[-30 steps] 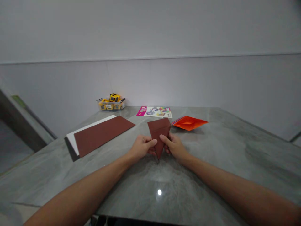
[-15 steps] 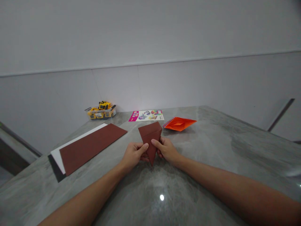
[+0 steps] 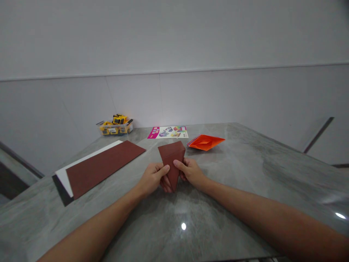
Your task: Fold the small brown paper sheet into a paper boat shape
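Note:
A folded brown paper [image 3: 172, 154], wide at the top and narrowing to a point at the bottom, is held up between both hands over the table. My left hand [image 3: 154, 177] grips its left edge, thumb on the front face and fingers behind. On the opposite edge, my right hand [image 3: 192, 172] pinches it the same way, its thumb near the middle of the face. Beyond my right hand lies an orange folded-paper boat [image 3: 205, 142]. To the left, a large sheet of brown paper [image 3: 105, 169] rests over white paper [image 3: 63, 179] and black paper [image 3: 62, 191].
The grey marbled table [image 3: 240, 218] runs back to a pale wall. At its far left stands a clear plastic box [image 3: 116, 130] with a yellow toy vehicle [image 3: 119, 119]. A colourful printed sheet [image 3: 168, 132] with a pink end lies near the wall.
The view has tilted and shifted slightly. My left fingers behind the brown paper now show lower, beside its bottom point. Both hands keep their hold.

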`<move>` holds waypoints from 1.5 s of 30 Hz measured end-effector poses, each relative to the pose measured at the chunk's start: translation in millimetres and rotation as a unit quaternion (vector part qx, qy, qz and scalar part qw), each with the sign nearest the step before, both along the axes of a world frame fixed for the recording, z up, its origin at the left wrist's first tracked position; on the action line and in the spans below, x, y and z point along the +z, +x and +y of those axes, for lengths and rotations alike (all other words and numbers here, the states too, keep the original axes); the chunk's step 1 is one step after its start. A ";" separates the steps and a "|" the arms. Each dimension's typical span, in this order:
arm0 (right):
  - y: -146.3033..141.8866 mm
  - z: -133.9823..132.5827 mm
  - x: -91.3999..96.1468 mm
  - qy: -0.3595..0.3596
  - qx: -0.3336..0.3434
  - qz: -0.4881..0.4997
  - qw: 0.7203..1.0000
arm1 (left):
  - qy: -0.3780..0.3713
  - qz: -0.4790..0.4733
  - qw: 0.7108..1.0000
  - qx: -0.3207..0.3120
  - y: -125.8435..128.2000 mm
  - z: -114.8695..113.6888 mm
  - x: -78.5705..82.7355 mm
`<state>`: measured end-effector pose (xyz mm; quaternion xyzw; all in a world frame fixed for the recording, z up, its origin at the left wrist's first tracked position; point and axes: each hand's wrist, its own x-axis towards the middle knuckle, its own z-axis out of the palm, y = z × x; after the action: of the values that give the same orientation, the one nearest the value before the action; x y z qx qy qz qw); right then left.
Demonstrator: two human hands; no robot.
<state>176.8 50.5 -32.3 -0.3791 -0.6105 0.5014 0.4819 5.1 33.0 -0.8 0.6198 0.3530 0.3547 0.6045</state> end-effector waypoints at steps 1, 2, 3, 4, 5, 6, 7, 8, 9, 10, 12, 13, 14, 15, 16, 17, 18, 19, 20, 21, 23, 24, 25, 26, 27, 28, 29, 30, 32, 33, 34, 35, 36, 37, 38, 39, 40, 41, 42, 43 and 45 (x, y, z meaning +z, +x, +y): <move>-0.7 -1.3 1.2 -0.005 0.001 0.004 1.000 | 0.003 -0.001 1.000 -0.007 0.1 -0.5 0.6; -1.4 -2.5 2.6 -0.010 0.002 0.008 1.000 | 0.005 -0.002 1.000 -0.012 0.0 -1.1 1.3; -2.0 -3.6 3.8 -0.017 0.002 0.013 1.000 | 0.007 -0.005 1.000 -0.016 -0.2 -1.8 1.8; -2.5 -4.5 4.8 -0.023 0.002 0.020 1.000 | 0.009 -0.008 1.000 -0.019 -0.3 -2.6 2.4; -2.8 -5.1 5.4 -0.028 0.001 0.029 0.999 | 0.011 -0.011 1.000 -0.021 -0.5 -3.5 2.9; -2.8 -5.4 5.6 -0.034 0.002 0.038 0.999 | 0.014 -0.013 1.000 -0.020 -0.4 -4.5 3.4; -2.4 -5.4 5.5 -0.041 0.009 0.042 0.998 | 0.019 -0.016 1.000 -0.015 -0.2 -5.5 4.0; -1.8 -5.4 5.0 -0.048 0.025 0.041 0.998 | 0.028 -0.018 0.999 -0.006 0.3 -6.6 4.8; -1.1 -5.5 4.4 -0.052 0.051 0.030 0.997 | 0.040 -0.020 0.999 0.007 0.9 -7.6 5.6; -0.4 -5.7 3.8 -0.052 0.085 0.013 0.995 | 0.054 -0.020 0.998 0.022 1.7 -8.6 6.4; 0.3 -6.9 2.8 -0.047 0.156 -0.027 0.986 | 0.082 -0.020 0.995 0.060 3.2 -10.0 8.0; 0.2 -7.9 2.6 -0.045 0.180 -0.038 0.982 | 0.094 -0.019 0.992 0.077 3.8 -10.4 8.7; -0.2 -9.0 2.5 -0.045 0.196 -0.042 0.979 | 0.102 -0.018 0.990 0.091 4.2 -10.7 9.1; -0.8 -10.4 2.6 -0.045 0.204 -0.041 0.977 | 0.110 -0.017 0.989 0.101 4.4 -10.8 9.4; -1.6 -11.8 2.9 -0.045 0.209 -0.038 0.976 | 0.115 -0.016 0.988 0.105 4.3 -10.7 9.3; -2.2 -13.2 3.3 -0.043 0.211 -0.034 0.976 | 0.119 -0.014 0.987 0.106 4.0 -10.5 9.1; -2.6 -14.5 3.7 -0.041 0.214 -0.034 0.975 | 0.124 -0.011 0.987 0.104 3.4 -10.2 8.6; -2.7 -15.8 4.1 -0.042 0.216 -0.034 0.975 | 0.132 -0.005 0.985 0.108 2.7 -9.8 7.9; -2.5 -16.8 4.5 -0.045 0.217 -0.035 0.974 | 0.142 0.002 0.983 0.116 1.9 -9.2 7.0; -2.0 -17.6 4.9 -0.052 0.215 -0.035 0.975 | 0.152 0.009 0.980 0.126 1.0 -8.6 6.0; -0.7 -18.4 5.4 -0.063 0.206 -0.032 0.976 | 0.161 0.015 0.977 0.138 0.1 -7.4 3.6; -0.1 -18.5 5.6 -0.065 0.202 -0.029 0.977 | 0.157 0.011 0.978 0.137 0.2 -7.0 2.2; 0.2 -18.6 5.8 -0.064 0.199 -0.025 0.978 | 0.147 0.003 0.980 0.133 0.8 -7.0 0.8; 0.1 -18.7 6.1 -0.060 0.201 -0.025 0.977 | 0.134 -0.006 0.983 0.128 1.8 -7.2 -0.6; -0.3 -19.1 6.3 -0.054 0.208 -0.029 0.976 | 0.123 -0.014 0.984 0.127 3.2 -7.8 -1.9; -0.9 -19.8 6.6 -0.048 0.219 -0.037 0.974 | 0.116 -0.021 0.985 0.128 4.7 -8.6 -2.9; -1.8 -20.6 6.9 -0.041 0.230 -0.048 0.971 | 0.111 -0.026 0.985 0.132 6.3 -9.7 -3.5; -2.7 -21.7 7.2 -0.037 0.241 -0.059 0.968 | 0.109 -0.031 0.984 0.137 7.6 -10.7 -3.9; -4.4 -23.6 7.6 -0.031 0.250 -0.074 0.965 | 0.116 -0.037 0.981 0.152 9.3 -12.5 -4.0; -5.0 -24.2 7.7 -0.030 0.250 -0.077 0.965 | 0.123 -0.037 0.979 0.161 9.6 -13.0 -4.0; -5.3 -24.6 7.8 -0.030 0.250 -0.078 0.965 | 0.131 -0.036 0.976 0.168 9.4 -13.2 -3.9; -5.3 -24.7 7.8 -0.031 0.252 -0.079 0.964 | 0.138 -0.032 0.974 0.174 8.8 -13.1 -4.1; -5.2 -24.6 7.9 -0.031 0.256 -0.080 0.963 | 0.143 -0.029 0.973 0.177 8.1 -12.7 -4.4; -4.9 -24.5 8.1 -0.032 0.262 -0.081 0.961 | 0.146 -0.027 0.973 0.178 7.3 -12.1 -4.8; -4.5 -24.4 8.4 -0.035 0.269 -0.081 0.959 | 0.145 -0.027 0.973 0.178 6.6 -11.4 -5.3; -4.1 -24.4 8.9 -0.039 0.276 -0.080 0.957 | 0.143 -0.028 0.974 0.175 6.0 -10.8 -5.8; -3.6 -24.6 9.7 -0.044 0.283 -0.077 0.955 | 0.139 -0.030 0.975 0.171 5.7 -10.3 -6.1; -3.2 -24.9 10.5 -0.049 0.288 -0.074 0.953 | 0.134 -0.033 0.977 0.165 5.7 -9.9 -6.2; -2.8 -25.3 11.4 -0.055 0.292 -0.072 0.952 | 0.129 -0.034 0.978 0.159 6.0 -9.8 -6.1; -2.3 -25.7 12.3 -0.060 0.293 -0.070 0.952 | 0.127 -0.032 0.979 0.154 6.4 -9.8 -5.9; -1.6 -26.3 13.4 -0.066 0.290 -0.066 0.952 | 0.127 -0.023 0.980 0.150 7.5 -9.9 -5.4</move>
<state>175.2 24.2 -18.9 -0.2487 -0.6902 0.6327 0.2481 12.6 23.1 -6.2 0.6232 0.3798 0.4976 0.4688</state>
